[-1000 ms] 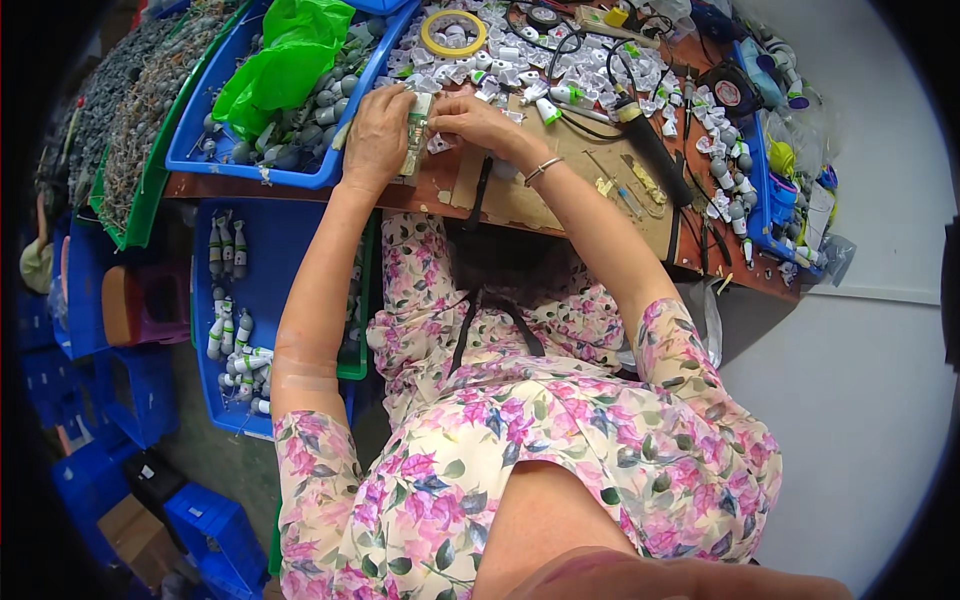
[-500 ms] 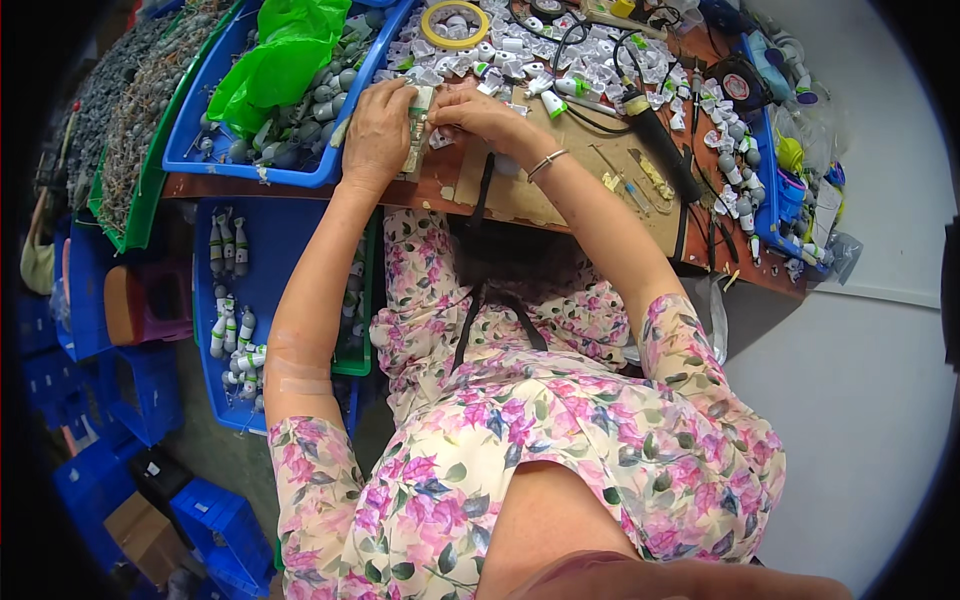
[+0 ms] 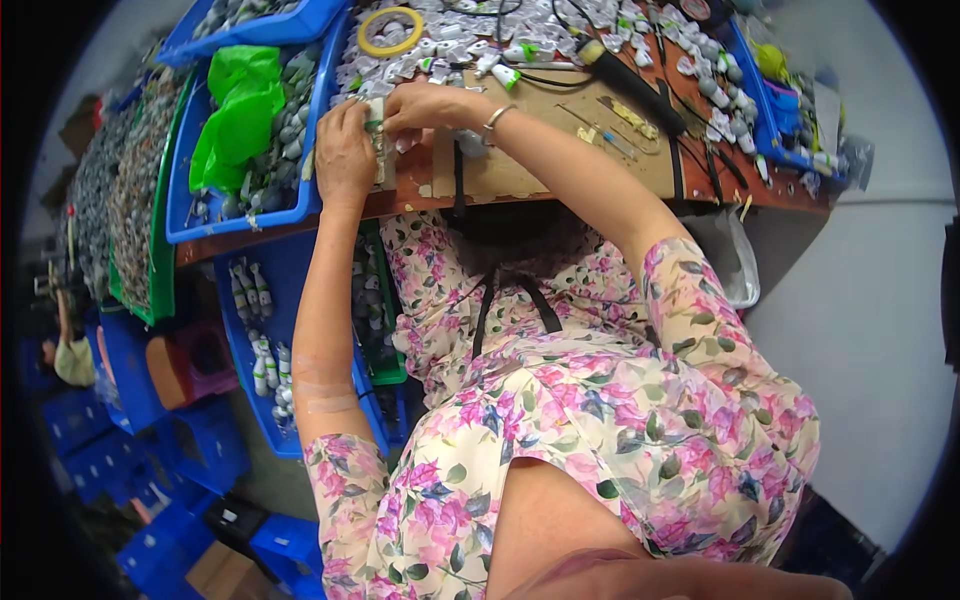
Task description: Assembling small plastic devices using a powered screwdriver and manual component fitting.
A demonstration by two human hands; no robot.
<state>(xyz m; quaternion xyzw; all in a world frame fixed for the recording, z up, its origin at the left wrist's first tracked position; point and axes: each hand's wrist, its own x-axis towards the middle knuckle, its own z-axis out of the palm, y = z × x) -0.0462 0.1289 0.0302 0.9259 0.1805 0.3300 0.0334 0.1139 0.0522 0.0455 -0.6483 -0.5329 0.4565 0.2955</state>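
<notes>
Lying close to the near edge of the table (image 3: 415, 182), toward its left corner, a narrow pale block (image 3: 384, 150) is gripped along its left side by the left hand (image 3: 347, 152), whose fingers are curled against it, probably so that it is kept from sliding; the thumb is hidden. At the block's opposite side the right hand (image 3: 424, 108) is held with its fingertips drawn nearly together, which suggests fine work, though whether anything small is pinched there cannot be told. Along the table's far edge a spread of white plastic pieces (image 3: 455, 32) is heaped, seemingly so that the near edge is left free for the hands, and a yellow tape roll (image 3: 388, 54) is laid on it toward the far left corner. At the left edge a blue tray (image 3: 240, 227) of grey pieces (image 3: 289, 135) is set just beside the left hand, perhaps for easy reach. Right of the block a brown board (image 3: 520, 165) is laid along the near edge, likely to shield the tabletop, and across its far right corner a black-handled tool (image 3: 640, 92) is rested, where neither hand is obstructed by it
</notes>
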